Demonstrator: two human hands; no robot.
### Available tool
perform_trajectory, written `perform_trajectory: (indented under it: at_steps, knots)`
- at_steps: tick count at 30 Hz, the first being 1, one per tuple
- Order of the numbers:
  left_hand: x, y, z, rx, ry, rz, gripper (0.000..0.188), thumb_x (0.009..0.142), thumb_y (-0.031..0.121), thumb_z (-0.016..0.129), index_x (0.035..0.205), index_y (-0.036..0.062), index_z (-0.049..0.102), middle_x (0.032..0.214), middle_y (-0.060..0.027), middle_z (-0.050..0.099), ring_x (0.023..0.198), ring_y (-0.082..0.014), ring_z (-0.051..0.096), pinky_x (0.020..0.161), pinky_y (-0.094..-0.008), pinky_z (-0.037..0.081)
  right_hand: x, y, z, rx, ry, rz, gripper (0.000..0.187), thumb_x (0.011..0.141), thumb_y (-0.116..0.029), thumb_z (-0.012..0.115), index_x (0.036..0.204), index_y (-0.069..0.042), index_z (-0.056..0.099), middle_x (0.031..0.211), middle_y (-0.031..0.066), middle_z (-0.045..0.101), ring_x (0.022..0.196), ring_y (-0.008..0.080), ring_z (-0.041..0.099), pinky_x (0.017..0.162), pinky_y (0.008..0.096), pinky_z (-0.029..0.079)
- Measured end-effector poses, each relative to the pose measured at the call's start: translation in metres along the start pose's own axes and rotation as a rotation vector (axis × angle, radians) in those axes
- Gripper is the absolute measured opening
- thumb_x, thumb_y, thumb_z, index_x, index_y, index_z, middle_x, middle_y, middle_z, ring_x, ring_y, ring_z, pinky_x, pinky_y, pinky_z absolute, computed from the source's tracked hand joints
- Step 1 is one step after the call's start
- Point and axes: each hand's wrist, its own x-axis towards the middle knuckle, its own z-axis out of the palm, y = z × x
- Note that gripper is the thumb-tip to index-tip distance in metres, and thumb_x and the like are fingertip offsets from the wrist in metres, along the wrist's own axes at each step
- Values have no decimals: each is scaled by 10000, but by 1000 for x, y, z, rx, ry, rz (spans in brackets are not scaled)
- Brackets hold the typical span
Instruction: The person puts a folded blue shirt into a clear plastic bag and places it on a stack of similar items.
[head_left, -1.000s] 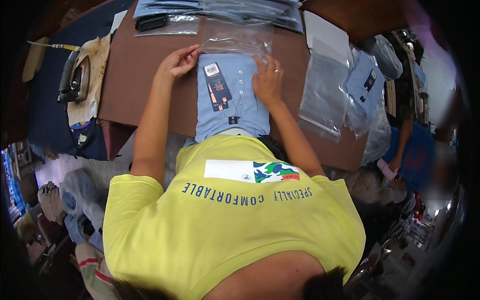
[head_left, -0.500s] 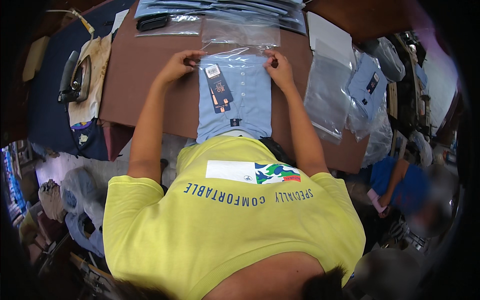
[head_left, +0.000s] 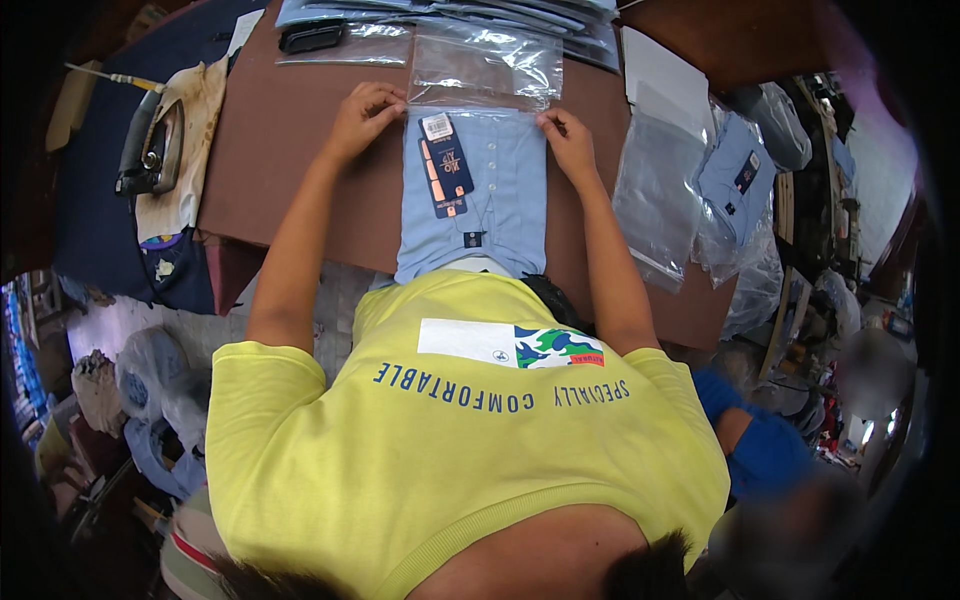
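A: Doing what with the hands?

B: Pinching the clear bag [head_left: 487, 68] by its near corners, left hand [head_left: 367, 115] and right hand [head_left: 568, 145] alike. Not showing whether catching cloth there too.

A: Keeping the shirt [head_left: 520, 190] where?

B: Lying folded and flat between both forearms, reaching the tabletop's [head_left: 280, 140] near edge, bearing dark tags [head_left: 445, 165], meeting the bag at the far end.

A: Crowding anything?

B: Yes, running the bag up to the stack [head_left: 590, 50] at the far edge, with a black object [head_left: 312, 37] on its left.

A: And sideways?

B: Seeing spare bags [head_left: 652, 195], a white sheet [head_left: 660, 60] and a bagged shirt [head_left: 735, 165] toward the right edge; past the left edge, an iron [head_left: 165, 155] on stained cloth [head_left: 190, 190], well apart.
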Motion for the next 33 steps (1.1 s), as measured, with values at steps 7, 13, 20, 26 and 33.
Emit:
perform_trajectory:
  at_steps: [7,13,20,26,33]
  knots:
    - [7,-26,14,-375,-34,-260,170,851,138,624,915,-16,656,940,-62,666,822,-98,595,767,-237,468,-21,-47,19,-449,206,-625,330,762,-135,636,1086,-102,579,1131,62,573,996,241,555,869,397,384]
    - [10,-31,17,-498,-15,-244,160,843,130,628,910,-12,660,899,-55,667,817,-96,589,749,-229,461,-64,-70,73,-490,-350,-783,344,802,-210,611,1133,-131,565,1204,40,541,1196,198,449,953,402,341]
    - [19,-38,10,-334,14,-305,149,813,151,660,866,12,669,862,-17,661,759,-58,551,686,-213,441,-62,-69,63,-377,-261,-613,422,786,-221,627,1193,-153,539,1246,32,495,1201,234,426,1004,415,291]
    - [3,-24,14,-215,41,-181,106,754,79,685,844,27,665,880,-28,670,783,-106,594,713,-246,465,-9,-33,12,-527,239,-331,773,679,-216,710,1360,-194,345,1206,33,492,1152,239,437,976,483,277]
    - [-2,-8,8,50,10,53,84,718,17,667,795,37,640,885,-39,665,860,-203,598,767,-293,476,7,-9,-12,-495,-125,-100,387,647,-136,732,1017,-120,618,916,-18,611,922,190,532,908,470,328]
